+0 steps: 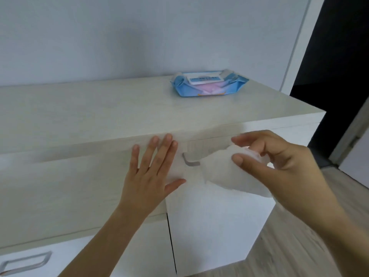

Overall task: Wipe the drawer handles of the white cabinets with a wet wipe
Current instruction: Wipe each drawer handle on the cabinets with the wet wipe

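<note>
At seven o'clock in the view, low on the white cabinet [99, 108], a grey lower handle [26, 262] shows on a lower drawer. No wipe is near it, and whether it has been cleaned cannot be told.

Toward the centre, the left hand [151, 176] lies flat on the top drawer front, fingers straight and spread and holding nothing. It looks to be bracing the drawer.

Just to its right, at about three o'clock from its fingertips, is the top handle [191, 159]. Only its left corner shows, because the wet wipe [225, 170] drapes over the rest.

The right hand [279, 156], at about four o'clock in the view, pinches the bunched wipe between thumb and curled fingers and presses it to the handle.

Up at one o'clock, on the cabinet top, a blue pack of wipes [207, 82] lies flat, well apart from both hands. A dark doorway [339, 66] fills the edge of the view at two o'clock.

By my reading the task is at an early or middle stage. The top handle is being wiped, its bare left end looks untouched by the cloth, and at least the lower handle may be left to do.
</note>
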A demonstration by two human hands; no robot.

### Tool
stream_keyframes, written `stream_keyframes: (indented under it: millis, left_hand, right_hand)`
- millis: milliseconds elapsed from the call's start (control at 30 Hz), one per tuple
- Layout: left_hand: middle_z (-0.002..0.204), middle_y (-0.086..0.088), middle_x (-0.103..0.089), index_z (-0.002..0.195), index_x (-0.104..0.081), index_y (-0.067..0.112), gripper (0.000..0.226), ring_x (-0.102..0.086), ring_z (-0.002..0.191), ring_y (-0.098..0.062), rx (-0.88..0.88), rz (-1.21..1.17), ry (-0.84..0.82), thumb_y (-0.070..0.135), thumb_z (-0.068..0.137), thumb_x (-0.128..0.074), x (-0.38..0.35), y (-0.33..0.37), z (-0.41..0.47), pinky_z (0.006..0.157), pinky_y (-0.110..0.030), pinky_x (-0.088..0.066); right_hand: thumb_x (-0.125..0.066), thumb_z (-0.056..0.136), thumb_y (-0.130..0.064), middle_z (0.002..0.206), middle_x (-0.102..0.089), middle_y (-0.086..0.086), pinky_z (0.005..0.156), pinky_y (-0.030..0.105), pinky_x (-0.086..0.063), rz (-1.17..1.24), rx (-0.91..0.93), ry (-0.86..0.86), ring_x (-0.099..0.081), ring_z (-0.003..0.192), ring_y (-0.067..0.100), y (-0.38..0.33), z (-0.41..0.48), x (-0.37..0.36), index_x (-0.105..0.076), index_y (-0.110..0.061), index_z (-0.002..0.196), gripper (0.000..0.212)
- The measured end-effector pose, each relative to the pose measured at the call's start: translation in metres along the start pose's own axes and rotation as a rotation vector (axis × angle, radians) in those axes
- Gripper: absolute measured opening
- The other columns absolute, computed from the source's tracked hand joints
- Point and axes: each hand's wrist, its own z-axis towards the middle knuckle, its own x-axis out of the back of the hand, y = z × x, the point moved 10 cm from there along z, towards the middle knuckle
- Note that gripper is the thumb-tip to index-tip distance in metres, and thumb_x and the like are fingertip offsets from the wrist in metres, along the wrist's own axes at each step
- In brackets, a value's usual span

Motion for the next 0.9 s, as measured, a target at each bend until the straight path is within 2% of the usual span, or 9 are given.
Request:
stream_keyframes:
  millis: [100, 233, 367, 500, 567, 633, 733, 800, 900]
  left_hand:
    - [0.152, -0.01, -0.026, 0.15, -0.021, 0.007, 0.087, -0.011, 0.146, -0.028, -0.009, 0.03, 0.074, 0.066, 0.09, -0.041, -0.001, 0.0, 0.0, 0.118, -0.05, -0.008]
    - [0.154, -0.011, -0.022, 0.15, -0.017, 0.007, 0.094, -0.014, 0.143, -0.03, -0.024, 0.003, 0.129, 0.069, 0.084, -0.042, -0.001, -0.002, 0.002, 0.117, -0.05, -0.003]
    - [0.155, -0.013, -0.015, 0.151, -0.011, 0.006, 0.101, -0.006, 0.145, -0.03, -0.037, -0.021, 0.152, 0.069, 0.078, -0.042, -0.003, -0.001, 0.003, 0.117, -0.051, 0.002]
    - [0.154, -0.014, -0.013, 0.151, -0.012, 0.004, 0.106, -0.004, 0.144, -0.032, -0.031, -0.001, 0.169, 0.07, 0.075, -0.046, -0.008, -0.002, 0.004, 0.115, -0.05, 0.006]
    - [0.155, -0.015, -0.013, 0.151, -0.014, 0.001, 0.11, -0.004, 0.145, -0.033, -0.042, 0.028, 0.163, 0.072, 0.074, -0.048, -0.008, -0.001, 0.005, 0.116, -0.05, 0.006]
    - [0.155, -0.016, -0.013, 0.15, -0.014, 0.001, 0.11, -0.007, 0.143, -0.034, -0.038, 0.023, 0.148, 0.072, 0.074, -0.048, -0.007, -0.003, 0.005, 0.116, -0.05, 0.005]
    - [0.155, -0.015, -0.012, 0.15, -0.014, 0.002, 0.108, -0.008, 0.143, -0.034, -0.037, 0.009, 0.124, 0.071, 0.074, -0.047, -0.006, -0.001, 0.005, 0.116, -0.05, 0.006]
    - [0.155, -0.014, -0.012, 0.15, -0.013, 0.002, 0.107, -0.008, 0.143, -0.034, -0.035, -0.004, 0.112, 0.071, 0.075, -0.045, -0.006, -0.001, 0.005, 0.116, -0.05, 0.006]
    - [0.155, -0.015, -0.012, 0.15, -0.013, 0.001, 0.108, -0.008, 0.143, -0.035, -0.038, -0.031, 0.076, 0.072, 0.075, -0.046, -0.005, -0.001, 0.006, 0.116, -0.05, 0.007]
  right_hand:
    - [-0.073, 0.073, -0.042, 0.088, -0.071, -0.016, 0.065, 0.012, -0.048, 0.068, 0.044, 0.019, -0.064, 0.082, -0.002, 0.002, -0.004, -0.003, -0.056, -0.021, 0.062, 0.029]
    - [-0.07, 0.078, -0.032, 0.071, -0.066, -0.004, 0.051, 0.01, -0.041, -0.012, 0.121, 0.061, -0.057, 0.06, 0.003, 0.01, -0.011, -0.009, -0.058, -0.016, 0.067, 0.023]
    - [-0.064, 0.071, -0.035, 0.075, -0.067, 0.005, 0.052, 0.027, -0.046, 0.015, 0.098, 0.091, -0.062, 0.066, 0.019, 0.04, -0.028, -0.018, -0.056, -0.013, 0.065, 0.025]
    - [-0.065, 0.072, -0.024, 0.086, -0.073, -0.006, 0.064, 0.037, -0.052, 0.096, 0.113, 0.104, -0.068, 0.077, 0.013, 0.063, -0.046, -0.025, -0.048, -0.011, 0.059, 0.024]
    - [-0.069, 0.074, -0.023, 0.082, -0.073, -0.001, 0.061, 0.041, -0.052, 0.095, 0.119, 0.112, -0.068, 0.076, 0.02, 0.069, -0.051, -0.024, -0.049, -0.01, 0.061, 0.028]
    - [-0.074, 0.072, -0.03, 0.082, -0.072, -0.001, 0.063, 0.033, -0.053, 0.065, 0.143, 0.126, -0.068, 0.076, 0.015, 0.069, -0.053, -0.022, -0.057, -0.013, 0.065, 0.025]
    - [-0.069, 0.073, -0.03, 0.1, -0.068, -0.023, 0.075, 0.005, -0.046, -0.061, 0.293, 0.161, -0.063, 0.093, -0.007, 0.054, -0.06, -0.02, -0.063, -0.025, 0.073, 0.007]
    - [-0.069, 0.078, -0.027, 0.107, -0.064, -0.028, 0.079, 0.003, -0.044, -0.145, 0.396, 0.191, -0.061, 0.097, -0.01, 0.048, -0.068, -0.019, -0.061, -0.032, 0.078, 0.01]
    - [-0.067, 0.08, -0.027, 0.1, -0.065, -0.031, 0.078, 0.004, -0.046, -0.185, 0.453, 0.218, -0.061, 0.096, -0.012, 0.047, -0.074, -0.019, -0.062, -0.034, 0.085, 0.01]
